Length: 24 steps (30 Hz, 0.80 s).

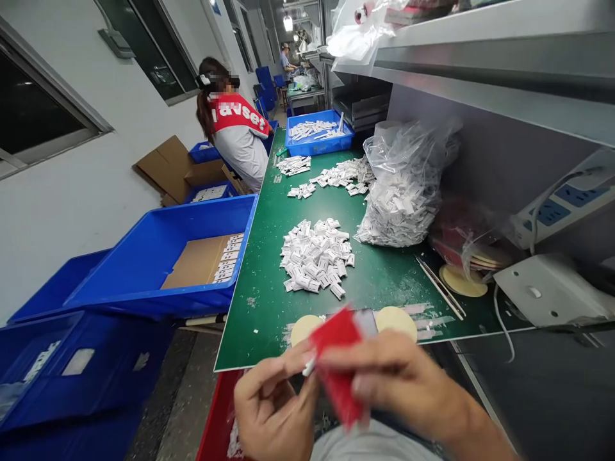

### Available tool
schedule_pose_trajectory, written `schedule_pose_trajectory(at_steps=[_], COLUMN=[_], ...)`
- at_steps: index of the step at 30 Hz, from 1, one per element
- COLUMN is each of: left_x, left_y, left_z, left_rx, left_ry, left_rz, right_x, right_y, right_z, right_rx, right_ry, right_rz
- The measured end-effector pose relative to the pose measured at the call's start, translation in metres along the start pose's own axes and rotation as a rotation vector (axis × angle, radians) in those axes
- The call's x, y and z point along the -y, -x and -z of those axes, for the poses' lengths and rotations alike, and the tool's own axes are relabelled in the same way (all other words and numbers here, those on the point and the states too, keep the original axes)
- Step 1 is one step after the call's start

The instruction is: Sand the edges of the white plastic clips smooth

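My left hand [273, 410] and my right hand [394, 384] meet low in the view, both pinching a red flexible pouch [339, 365]. A small white piece [309, 367] pokes out between my left fingertips and the pouch's edge. Its full shape is hidden by my fingers. Just beyond my hands, the near edge of a green work mat [259, 320] carries several scattered white packets in a heap [317, 256]. Two round cream pads [396, 323] lie on the mat close to my right hand.
A bulging clear bag of white packets [403, 186] stands at the mat's right, beside metal tweezers [439, 288]. Blue crates [158, 262] line the left side. A seated co-worker [235, 128] is at the far left of the bench. A shelf and power strip [562, 198] are at right.
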<state>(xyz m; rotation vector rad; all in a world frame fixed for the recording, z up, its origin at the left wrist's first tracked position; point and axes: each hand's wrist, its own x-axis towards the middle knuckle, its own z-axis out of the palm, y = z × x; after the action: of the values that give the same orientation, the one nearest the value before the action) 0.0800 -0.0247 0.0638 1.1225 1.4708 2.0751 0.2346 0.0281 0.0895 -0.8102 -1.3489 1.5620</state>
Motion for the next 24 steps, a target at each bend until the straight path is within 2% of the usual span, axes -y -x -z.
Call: schedule_pose_trajectory(at_steps=[1, 4, 5, 6, 8, 11, 13, 14, 17, 18, 20, 21, 22, 24], left_x=[0.003, 0.009, 0.01, 0.01, 0.008, 0.003, -0.003, -0.005, -0.01, -0.01, -0.008, -0.005, -0.003, 0.001], left_y=[-0.003, -0.015, -0.018, -0.02, -0.02, -0.016, -0.013, -0.012, -0.009, -0.009, -0.008, -0.008, -0.009, -0.011], left_z=[0.003, 0.008, 0.008, 0.008, 0.005, -0.001, -0.004, -0.004, -0.003, -0.002, 0.001, 0.003, 0.005, 0.008], left_rx=[0.005, 0.007, 0.014, 0.03, 0.087, 0.186, 0.284, 0.326, 0.368, 0.363, 0.382, 0.405, 0.422, 0.398], left_ry=[0.024, 0.248, 0.364, 0.483, 0.677, 0.823, 0.815, 0.797, 0.71, 0.671, 0.583, 0.538, 0.478, 0.309], left_rz=[0.113, 0.637, 0.815, 0.965, 1.185, 1.328, 1.345, 1.335, 1.287, 1.267, 1.208, 1.142, 1.036, 0.703], right_x=[-0.001, -0.007, -0.009, -0.012, -0.016, -0.016, -0.012, -0.009, 0.001, 0.003, 0.005, 0.003, 0.001, -0.005], right_y=[-0.001, 0.0, 0.003, 0.008, 0.019, 0.032, 0.032, 0.03, 0.021, 0.018, 0.015, 0.014, 0.015, 0.019], right_z=[0.002, 0.01, 0.011, 0.011, 0.006, -0.002, -0.004, -0.003, 0.004, 0.007, 0.012, 0.014, 0.016, 0.02], right_rx=[0.008, -0.39, -0.448, -0.41, -0.216, -0.002, 0.184, 0.224, 0.092, 0.085, 0.165, 0.144, 0.019, -0.382], right_ry=[0.033, 0.103, 0.087, 0.05, -0.064, -0.23, -0.216, -0.137, 0.179, 0.231, 0.244, 0.233, 0.213, 0.096], right_rz=[0.006, 0.034, 0.029, 0.019, 0.02, 0.093, 0.138, 0.154, 0.24, 0.267, 0.305, 0.297, 0.271, 0.198])
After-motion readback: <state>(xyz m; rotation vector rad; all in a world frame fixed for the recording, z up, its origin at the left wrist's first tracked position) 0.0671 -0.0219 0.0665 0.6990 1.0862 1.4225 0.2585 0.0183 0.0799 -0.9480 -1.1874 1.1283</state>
